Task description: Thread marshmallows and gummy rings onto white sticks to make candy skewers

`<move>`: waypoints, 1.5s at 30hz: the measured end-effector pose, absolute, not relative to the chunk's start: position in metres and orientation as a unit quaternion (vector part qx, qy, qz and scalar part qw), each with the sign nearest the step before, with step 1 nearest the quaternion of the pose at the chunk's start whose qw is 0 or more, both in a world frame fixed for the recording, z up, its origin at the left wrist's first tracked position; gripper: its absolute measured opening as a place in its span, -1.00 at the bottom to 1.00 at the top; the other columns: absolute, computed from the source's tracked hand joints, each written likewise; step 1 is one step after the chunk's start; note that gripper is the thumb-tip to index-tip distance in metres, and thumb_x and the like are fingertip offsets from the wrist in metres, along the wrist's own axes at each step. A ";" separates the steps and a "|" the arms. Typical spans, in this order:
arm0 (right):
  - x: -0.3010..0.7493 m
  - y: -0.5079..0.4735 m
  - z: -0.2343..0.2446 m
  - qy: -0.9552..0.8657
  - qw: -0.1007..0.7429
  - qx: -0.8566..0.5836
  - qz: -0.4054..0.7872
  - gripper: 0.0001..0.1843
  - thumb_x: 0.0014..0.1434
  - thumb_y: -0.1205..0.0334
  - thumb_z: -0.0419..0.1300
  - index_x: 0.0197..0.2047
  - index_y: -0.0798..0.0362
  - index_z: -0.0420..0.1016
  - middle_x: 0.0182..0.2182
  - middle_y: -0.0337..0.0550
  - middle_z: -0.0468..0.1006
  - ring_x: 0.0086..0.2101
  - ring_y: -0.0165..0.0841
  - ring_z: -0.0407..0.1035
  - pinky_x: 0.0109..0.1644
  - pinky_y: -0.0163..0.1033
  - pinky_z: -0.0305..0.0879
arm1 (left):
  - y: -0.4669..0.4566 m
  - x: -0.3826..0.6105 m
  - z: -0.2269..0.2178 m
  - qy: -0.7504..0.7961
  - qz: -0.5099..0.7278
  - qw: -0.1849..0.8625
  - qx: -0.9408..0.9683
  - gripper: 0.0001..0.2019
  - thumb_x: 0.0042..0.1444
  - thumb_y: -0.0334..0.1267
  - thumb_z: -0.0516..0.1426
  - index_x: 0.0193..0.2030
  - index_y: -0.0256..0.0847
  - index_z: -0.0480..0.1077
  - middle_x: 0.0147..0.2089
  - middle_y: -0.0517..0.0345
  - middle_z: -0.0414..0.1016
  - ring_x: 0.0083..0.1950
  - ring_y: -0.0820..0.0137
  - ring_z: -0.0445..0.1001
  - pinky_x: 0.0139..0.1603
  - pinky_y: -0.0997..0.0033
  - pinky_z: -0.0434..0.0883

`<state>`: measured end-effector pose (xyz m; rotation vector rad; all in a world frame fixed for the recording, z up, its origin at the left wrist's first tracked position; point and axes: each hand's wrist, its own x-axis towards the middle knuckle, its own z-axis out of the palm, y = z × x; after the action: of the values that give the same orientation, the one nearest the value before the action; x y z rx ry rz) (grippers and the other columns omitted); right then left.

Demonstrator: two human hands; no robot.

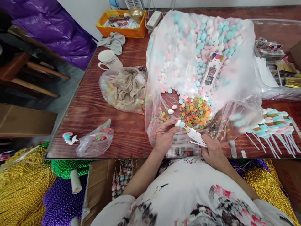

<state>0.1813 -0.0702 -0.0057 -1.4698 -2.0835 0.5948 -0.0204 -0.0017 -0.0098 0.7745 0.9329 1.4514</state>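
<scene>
My left hand [165, 135] pinches small white and pale blue oval pieces [180, 123] between thumb and fingers. Closed around a bundle of white sticks [197, 138], my right hand [212, 151] points their tips toward the left hand. Just beyond both hands lies a pile of small orange, yellow and green rings [196, 113]. Behind it a big clear plastic bag [172, 50] is full of pink, blue and white oval pieces, with a printed card [212, 70] on top. On the right lie several sticks threaded with stacked pieces [274, 124].
At the left are a mug [109, 59], a bag with a brown cloth [129, 84] and a small plastic bag [97, 139]. An orange bin [121, 23] stands at the back. Below the table edge are a cardboard box [98, 188] and shiny bead strands [23, 185].
</scene>
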 end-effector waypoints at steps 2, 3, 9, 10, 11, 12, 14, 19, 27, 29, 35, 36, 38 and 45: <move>0.181 -0.070 -0.004 -0.772 0.251 -0.545 0.211 -0.74 0.00 0.56 -0.03 -0.31 0.00 0.21 -0.51 -0.25 0.37 -0.50 -0.32 0.28 -0.39 -0.28 0.03 | -0.002 -0.023 -0.013 0.396 0.639 0.526 0.398 -0.76 -0.16 -0.34 0.44 -0.29 -0.07 0.61 -0.12 0.17 0.66 -0.06 0.34 0.61 -0.01 0.30 0.56; 0.181 -0.069 -0.004 -0.773 0.249 -0.545 0.209 -0.74 0.00 0.55 -0.03 -0.31 0.00 0.21 -0.51 -0.24 0.38 -0.50 -0.32 0.28 -0.39 -0.28 0.02 | -0.002 -0.024 -0.013 0.394 0.640 0.494 0.438 -0.76 -0.13 -0.36 0.42 -0.27 -0.06 0.61 -0.12 0.17 0.66 -0.05 0.34 0.61 0.00 0.29 0.56; 0.180 -0.070 -0.003 -0.773 0.278 -0.526 0.219 -0.73 -0.01 0.55 -0.03 -0.31 0.00 0.23 -0.51 -0.25 0.36 -0.51 -0.33 0.26 -0.40 -0.29 0.05 | -0.005 -0.029 -0.014 0.407 0.587 0.350 0.606 -0.81 -0.01 -0.43 0.34 -0.26 -0.07 0.61 -0.17 0.15 0.68 -0.13 0.35 0.65 -0.01 0.26 0.58; 0.180 -0.070 -0.004 -0.771 0.287 -0.523 0.223 -0.74 -0.01 0.55 -0.03 -0.31 0.00 0.24 -0.51 -0.25 0.35 -0.51 -0.34 0.25 -0.41 -0.29 0.06 | -0.006 -0.028 -0.014 0.414 0.583 0.355 0.603 -0.83 0.00 -0.42 0.34 -0.27 -0.07 0.61 -0.19 0.15 0.68 -0.13 0.34 0.65 -0.01 0.25 0.58; 0.179 -0.071 -0.005 -0.768 0.296 -0.520 0.228 -0.74 0.00 0.55 -0.03 -0.31 0.00 0.24 -0.51 -0.26 0.34 -0.52 -0.35 0.24 -0.41 -0.29 0.06 | -0.006 -0.027 -0.015 0.422 0.580 0.369 0.591 -0.84 0.00 -0.40 0.34 -0.28 -0.07 0.61 -0.19 0.14 0.68 -0.13 0.33 0.65 -0.01 0.24 0.58; 0.178 -0.071 -0.006 -0.764 0.305 -0.518 0.233 -0.73 0.00 0.55 -0.03 -0.30 0.00 0.25 -0.51 -0.26 0.33 -0.52 -0.35 0.24 -0.41 -0.30 0.07 | -0.007 -0.026 -0.017 0.431 0.579 0.393 0.570 -0.86 -0.01 -0.38 0.35 -0.29 -0.08 0.61 -0.19 0.14 0.68 -0.12 0.33 0.64 0.00 0.24 0.57; 0.176 -0.070 -0.010 -0.757 0.320 -0.516 0.242 -0.74 0.03 0.55 -0.02 -0.28 0.01 0.26 -0.51 -0.27 0.32 -0.53 -0.36 0.24 -0.41 -0.30 0.09 | -0.007 -0.022 -0.019 0.444 0.594 0.458 0.490 -0.85 -0.07 -0.34 0.39 -0.32 -0.08 0.61 -0.21 0.16 0.68 -0.15 0.33 0.64 -0.04 0.26 0.58; 0.172 -0.065 -0.012 -0.745 0.354 -0.502 0.260 -0.77 0.09 0.53 0.00 -0.29 0.00 0.26 -0.52 -0.29 0.28 -0.54 -0.38 0.22 -0.43 -0.31 0.09 | -0.003 -0.019 -0.013 0.426 0.604 0.630 0.238 -0.70 -0.21 -0.18 0.46 -0.29 -0.09 0.57 -0.27 0.20 0.68 -0.23 0.29 0.65 -0.15 0.24 0.59; 0.175 -0.067 -0.011 -0.754 0.377 -0.474 0.253 -0.76 0.08 0.54 -0.01 -0.28 0.00 0.27 -0.53 -0.30 0.26 -0.55 -0.38 0.20 -0.44 -0.31 0.09 | -0.001 -0.022 -0.002 0.438 0.628 0.593 0.249 -0.68 -0.33 -0.22 0.50 -0.37 -0.14 0.58 -0.31 0.21 0.67 -0.24 0.30 0.65 -0.10 0.26 0.58; 0.176 -0.068 -0.011 -0.757 0.379 -0.472 0.247 -0.75 0.07 0.55 -0.02 -0.28 0.00 0.27 -0.53 -0.30 0.27 -0.54 -0.38 0.21 -0.44 -0.31 0.09 | -0.001 -0.022 -0.004 0.442 0.635 0.574 0.267 -0.70 -0.30 -0.23 0.49 -0.37 -0.14 0.59 -0.30 0.21 0.67 -0.25 0.35 0.65 -0.12 0.31 0.57; 0.178 -0.072 -0.013 -0.759 0.363 -0.485 0.238 -0.74 0.06 0.54 -0.03 -0.27 0.00 0.27 -0.53 -0.28 0.30 -0.52 -0.37 0.24 -0.42 -0.30 0.11 | 0.001 -0.023 -0.014 0.464 0.643 0.526 0.306 -0.73 -0.23 -0.22 0.47 -0.34 -0.14 0.60 -0.30 0.20 0.66 -0.27 0.43 0.61 -0.16 0.39 0.56; 0.178 -0.073 -0.014 -0.759 0.362 -0.486 0.236 -0.74 0.06 0.54 -0.03 -0.27 0.00 0.27 -0.53 -0.28 0.30 -0.52 -0.36 0.24 -0.42 -0.30 0.11 | 0.002 -0.024 -0.016 0.468 0.645 0.517 0.314 -0.74 -0.21 -0.22 0.46 -0.32 -0.13 0.60 -0.29 0.20 0.65 -0.27 0.44 0.60 -0.14 0.38 0.56; 0.179 -0.074 -0.015 -0.761 0.359 -0.488 0.233 -0.75 0.06 0.54 -0.03 -0.28 -0.01 0.25 -0.53 -0.28 0.29 -0.52 -0.36 0.23 -0.42 -0.30 0.11 | 0.002 -0.026 -0.020 0.473 0.649 0.490 0.339 -0.76 -0.16 -0.22 0.44 -0.30 -0.11 0.60 -0.24 0.21 0.65 -0.23 0.44 0.59 -0.09 0.37 0.55; 0.178 -0.073 -0.014 -0.748 0.346 -0.503 0.260 -0.78 0.10 0.53 -0.02 -0.31 -0.01 0.22 -0.53 -0.31 0.24 -0.54 -0.38 0.20 -0.44 -0.31 0.09 | -0.007 -0.027 -0.011 0.445 0.608 0.421 0.505 -0.90 0.08 -0.31 0.31 -0.23 -0.12 0.60 -0.10 0.08 0.64 -0.05 0.34 0.60 0.05 0.25 0.53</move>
<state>0.1779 -0.0726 -0.0139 -1.3068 -1.9422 0.6737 -0.0268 -0.0068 -0.0106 1.2664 1.1139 1.5230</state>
